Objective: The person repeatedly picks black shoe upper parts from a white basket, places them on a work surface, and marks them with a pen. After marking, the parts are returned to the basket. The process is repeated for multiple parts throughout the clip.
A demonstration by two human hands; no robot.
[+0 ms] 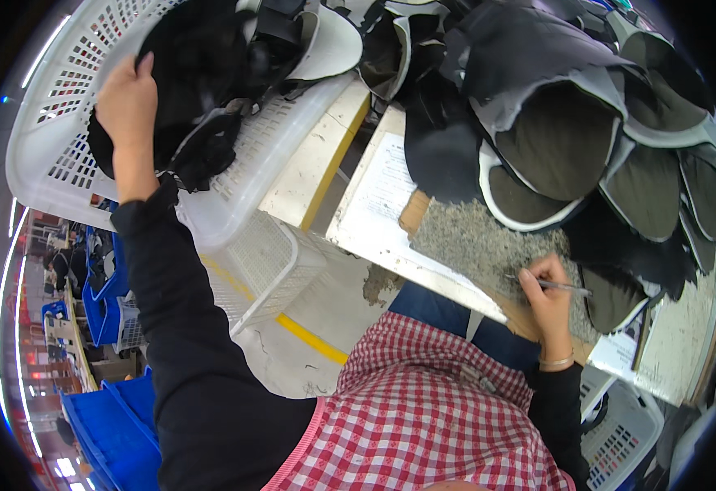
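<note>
Left hand (129,102) is extended up into the white perforated basket (55,147), which sits off the worktop's left edge on a second pale surface w/ a yellow edge strip. Grip: fingers curled and pressed onto a black fabric piece (202,74) at the basket's left side; pinch vs. plain hold cannot be told, fingertips partly hidden. More black pieces and a white-rimmed one fill the basket interior. Below it, a second white mesh basket (264,266) stands lower, nr. blue crates (108,417) at floor level. Centre: worktop (374,237), pale, worn front edge, w/ a printed paper sheet (387,176) at its left corner. A grey speckled pad (472,241) lies just right of the sheet. Right hand (548,299) rests on the pad nr. the worktop's front edge; grip closed, pinching a slim silver pen (558,286), tip pointing right. A stack of dark oval cut pieces (587,139) w/ pale rims covers the worktop's back and right portions, overlapping the pad.
</note>
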